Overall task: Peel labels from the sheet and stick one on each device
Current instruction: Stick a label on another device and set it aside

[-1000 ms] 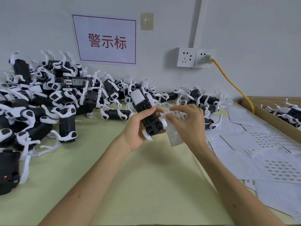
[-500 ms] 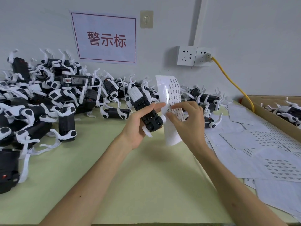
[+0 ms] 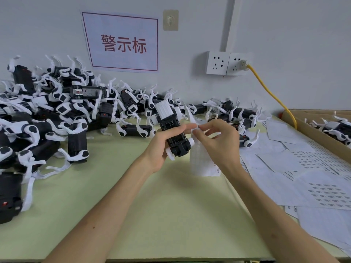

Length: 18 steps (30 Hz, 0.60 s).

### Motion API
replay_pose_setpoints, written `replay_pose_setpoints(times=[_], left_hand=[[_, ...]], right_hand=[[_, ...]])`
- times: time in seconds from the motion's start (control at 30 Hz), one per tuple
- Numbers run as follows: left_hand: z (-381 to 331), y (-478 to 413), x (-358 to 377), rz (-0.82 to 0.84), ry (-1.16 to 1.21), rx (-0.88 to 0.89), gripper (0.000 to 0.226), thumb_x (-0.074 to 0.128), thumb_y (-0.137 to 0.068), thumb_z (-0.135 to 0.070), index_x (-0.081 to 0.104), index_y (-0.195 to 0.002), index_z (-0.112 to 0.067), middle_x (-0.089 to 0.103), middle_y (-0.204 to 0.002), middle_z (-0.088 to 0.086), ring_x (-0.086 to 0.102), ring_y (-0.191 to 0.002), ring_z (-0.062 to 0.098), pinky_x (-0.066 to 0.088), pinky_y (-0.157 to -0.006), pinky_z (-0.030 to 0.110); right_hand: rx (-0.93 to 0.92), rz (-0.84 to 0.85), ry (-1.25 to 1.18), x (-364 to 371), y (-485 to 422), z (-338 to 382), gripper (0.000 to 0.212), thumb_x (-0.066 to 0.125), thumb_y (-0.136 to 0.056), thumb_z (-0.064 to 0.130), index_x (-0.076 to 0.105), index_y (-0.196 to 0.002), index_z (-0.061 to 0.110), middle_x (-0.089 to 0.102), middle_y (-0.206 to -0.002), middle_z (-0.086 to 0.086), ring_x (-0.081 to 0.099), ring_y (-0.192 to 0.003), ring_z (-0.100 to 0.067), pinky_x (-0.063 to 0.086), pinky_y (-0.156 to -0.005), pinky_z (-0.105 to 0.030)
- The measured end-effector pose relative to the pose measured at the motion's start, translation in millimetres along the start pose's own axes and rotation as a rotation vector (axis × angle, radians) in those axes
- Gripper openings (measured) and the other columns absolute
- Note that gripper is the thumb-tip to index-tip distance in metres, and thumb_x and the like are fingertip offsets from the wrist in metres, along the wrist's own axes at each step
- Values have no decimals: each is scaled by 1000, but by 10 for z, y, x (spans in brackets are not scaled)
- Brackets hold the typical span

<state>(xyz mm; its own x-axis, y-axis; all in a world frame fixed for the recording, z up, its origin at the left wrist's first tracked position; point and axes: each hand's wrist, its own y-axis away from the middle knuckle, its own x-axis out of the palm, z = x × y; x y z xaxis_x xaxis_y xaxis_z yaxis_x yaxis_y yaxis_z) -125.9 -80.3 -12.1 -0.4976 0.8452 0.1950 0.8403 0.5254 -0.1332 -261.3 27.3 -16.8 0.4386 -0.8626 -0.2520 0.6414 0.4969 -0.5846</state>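
Head view: my left hand (image 3: 161, 149) grips one device (image 3: 171, 130) around its lower half, index finger stretched out to the top edge of the label sheet (image 3: 201, 162). The device's long axis runs from near me up and away, leaning left, white end farthest. My right hand (image 3: 220, 147) pinches the sheet's top between thumb and forefinger, other fingers fanned loose. The sheet hangs below that pinch, just right of the device and touching its near end. I judge the right hand nearer the labels, so a peeled label must travel a short way left onto the device body. Half a second back the sheet stood upright above both hands, print facing me; now it droops below them. The heap of devices (image 3: 57, 120) waits far left on the table (image 3: 152, 215), with used sheets (image 3: 303, 168) right.
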Motion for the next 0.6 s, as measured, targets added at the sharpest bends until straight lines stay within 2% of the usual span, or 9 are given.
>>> replay_pose_setpoints(times=[0.13, 0.27, 0.37, 0.43, 0.53, 0.6], left_hand=[[4, 0, -4, -11, -30, 15, 38, 61, -86, -43, 79, -112, -24, 75, -118, -4, 68, -94, 14, 40, -65, 27], [18, -4, 13, -34, 10, 48, 37, 64, -85, -38, 79, -113, -18, 76, -115, 1, 68, -91, 15, 49, -67, 18], [17, -2, 13, -35, 17, 38, 41, 63, -85, -38, 77, -117, -15, 73, -124, 5, 62, -101, 24, 48, -81, 26], [10, -1, 20, -27, 20, 39, 45, 63, -86, -38, 75, -121, -12, 73, -125, 8, 62, -97, 23, 50, -74, 23], [3, 4, 44, -15, 42, 44, 45, 63, -85, -34, 74, -121, -9, 75, -112, 5, 63, -79, 15, 49, -59, 16], [8, 0, 49, -8, 53, 48, 42, 64, -84, -32, 76, -118, -10, 75, -111, 5, 64, -81, 15, 50, -62, 19]], right_hand=[[3, 24, -30, -12, 0, 7, 13, 80, -81, 19, 76, -72, 27, 71, -74, 18, 68, -73, -1, 46, -66, -15], [32, 37, -69, -19, 17, 18, 14, 77, -83, 18, 77, -72, 26, 72, -71, 14, 66, -67, 0, 45, -61, -11], [68, 44, -102, -21, 8, 30, 18, 74, -85, 17, 77, -70, 27, 71, -67, 13, 60, -58, -2, 42, -55, -13], [108, 52, -139, -28, -3, 34, 19, 72, -85, 16, 77, -70, 24, 70, -66, 12, 56, -57, -6, 41, -55, -17], [191, 58, -194, -46, -17, 35, 19, 69, -86, 16, 76, -69, 19, 69, -68, 7, 53, -62, -12, 43, -60, -28], [226, 76, -220, -53, -21, 35, 20, 68, -87, 16, 75, -68, 15, 69, -72, 0, 55, -67, -14, 44, -66, -32]])
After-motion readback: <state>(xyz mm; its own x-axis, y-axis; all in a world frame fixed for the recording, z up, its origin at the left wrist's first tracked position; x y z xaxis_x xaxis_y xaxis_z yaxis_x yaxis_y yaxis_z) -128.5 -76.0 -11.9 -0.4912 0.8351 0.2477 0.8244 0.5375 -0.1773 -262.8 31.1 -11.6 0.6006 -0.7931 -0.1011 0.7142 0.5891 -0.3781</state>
